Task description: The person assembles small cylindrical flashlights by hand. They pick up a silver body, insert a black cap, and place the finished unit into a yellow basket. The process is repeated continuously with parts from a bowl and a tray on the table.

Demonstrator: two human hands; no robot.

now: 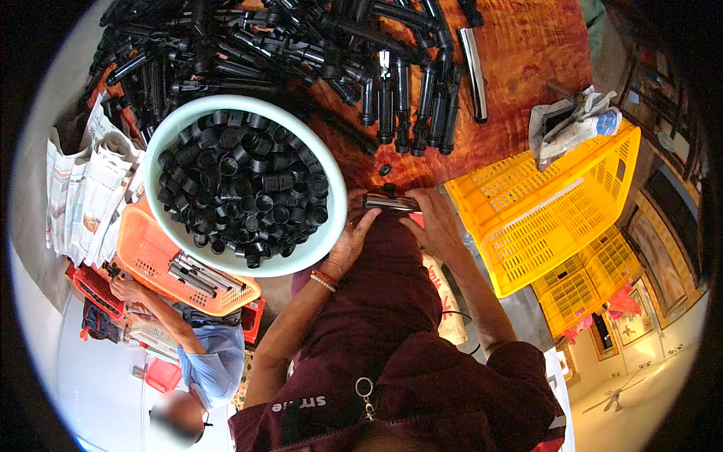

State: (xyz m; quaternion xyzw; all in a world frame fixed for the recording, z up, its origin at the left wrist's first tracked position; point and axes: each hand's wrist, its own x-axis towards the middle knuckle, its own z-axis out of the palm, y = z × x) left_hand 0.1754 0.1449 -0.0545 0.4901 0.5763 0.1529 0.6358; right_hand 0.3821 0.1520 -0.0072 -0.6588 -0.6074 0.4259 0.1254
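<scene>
Left hand (pixel 352 232), right hand (pixel 431 220): both grip one dark metal tube (pixel 390 202), middle partly hidden by fingers. One pale basin (pixel 331 226), black caps (pixel 241 188) uncountable. Two yellow crates (pixel 542 218).

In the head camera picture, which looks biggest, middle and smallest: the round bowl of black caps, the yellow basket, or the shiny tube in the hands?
1. Round bowl and yellow basket: look about alike, and the fisheye bend makes it unsure.
2. Shiny tube: clearly smallest, held by left hand and right hand.
</scene>
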